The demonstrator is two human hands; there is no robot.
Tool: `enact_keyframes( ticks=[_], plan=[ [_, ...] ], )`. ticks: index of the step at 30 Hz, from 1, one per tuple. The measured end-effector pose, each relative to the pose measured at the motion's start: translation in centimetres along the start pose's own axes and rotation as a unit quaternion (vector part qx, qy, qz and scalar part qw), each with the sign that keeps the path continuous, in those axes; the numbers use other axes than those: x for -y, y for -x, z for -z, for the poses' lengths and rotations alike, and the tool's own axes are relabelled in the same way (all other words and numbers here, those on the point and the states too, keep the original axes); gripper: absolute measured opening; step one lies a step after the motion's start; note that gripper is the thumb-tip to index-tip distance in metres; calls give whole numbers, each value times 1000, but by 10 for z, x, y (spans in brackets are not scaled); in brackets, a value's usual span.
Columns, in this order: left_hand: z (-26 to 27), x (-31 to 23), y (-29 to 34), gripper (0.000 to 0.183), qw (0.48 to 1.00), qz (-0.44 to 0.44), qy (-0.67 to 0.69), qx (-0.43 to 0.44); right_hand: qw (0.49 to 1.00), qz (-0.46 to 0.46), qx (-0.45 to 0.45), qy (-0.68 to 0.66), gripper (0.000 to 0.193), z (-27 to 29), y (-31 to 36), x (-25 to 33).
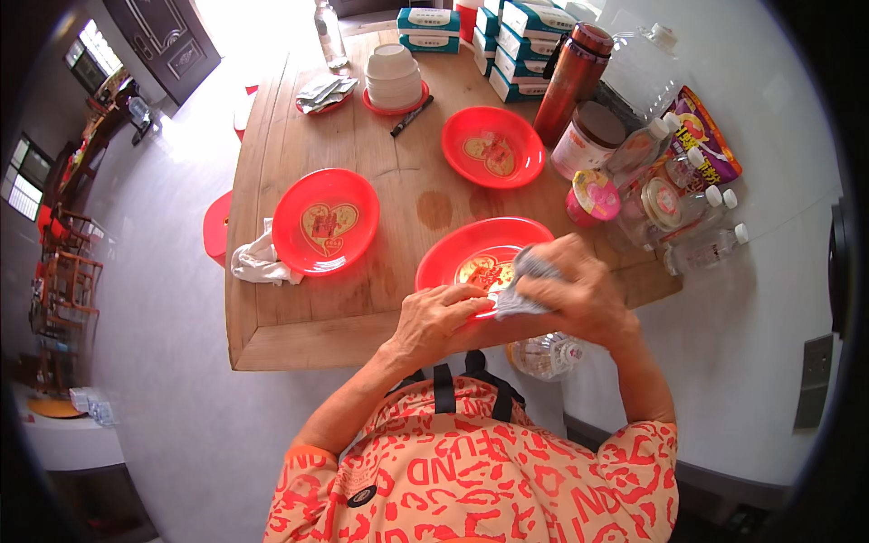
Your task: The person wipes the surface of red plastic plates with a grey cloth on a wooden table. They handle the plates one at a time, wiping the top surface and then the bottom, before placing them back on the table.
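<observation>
A red plate [444, 256] with a gold heart print lies at the table's near edge, in front of me. My left hand [438, 317] grips its near rim, fingers curled over the edge. In my right hand [579, 285] is a bunched grey cloth [528, 288], pressed against the plate's right side near the rim. The hand and cloth cover part of that side. Another red plate [356, 210] rests to the left, its lower edge by a crumpled white cloth [260, 258]. A third red plate [460, 145] sits farther back, right of the middle.
On the wooden table [299, 312], white bowls [392, 77], a black marker [412, 116] and sachets [324, 90] stand farther back. Boxed tissue packs [523, 45], a red thermos [575, 77], a lidded jar [587, 145] and several clear bottles [706, 249] crowd the right side by the wall.
</observation>
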State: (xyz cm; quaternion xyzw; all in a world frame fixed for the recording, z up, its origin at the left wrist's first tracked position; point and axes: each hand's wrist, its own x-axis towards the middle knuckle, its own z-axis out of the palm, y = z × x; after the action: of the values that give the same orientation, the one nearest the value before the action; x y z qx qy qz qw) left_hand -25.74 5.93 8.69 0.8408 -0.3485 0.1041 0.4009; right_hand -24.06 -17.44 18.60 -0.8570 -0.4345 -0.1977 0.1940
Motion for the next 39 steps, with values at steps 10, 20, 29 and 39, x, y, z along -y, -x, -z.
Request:
enact_keyframes(
  ticks=[10,20,29,39],
  plan=[
    [-2,-15,9,30,845,209,430,-241,974,-47,-220,40,39,-72,-17,50],
    [-3,-20,23,20,852,281,352,-266,973,-100,-208,-17,23,-86,-68,40],
    [-2,-12,34,22,885,260,302,-242,944,-215,-214,-130,19,-89,-64,1],
    [2,2,42,18,884,255,314,-233,969,-111,-205,-78,21,-98,-76,33]
  ],
)
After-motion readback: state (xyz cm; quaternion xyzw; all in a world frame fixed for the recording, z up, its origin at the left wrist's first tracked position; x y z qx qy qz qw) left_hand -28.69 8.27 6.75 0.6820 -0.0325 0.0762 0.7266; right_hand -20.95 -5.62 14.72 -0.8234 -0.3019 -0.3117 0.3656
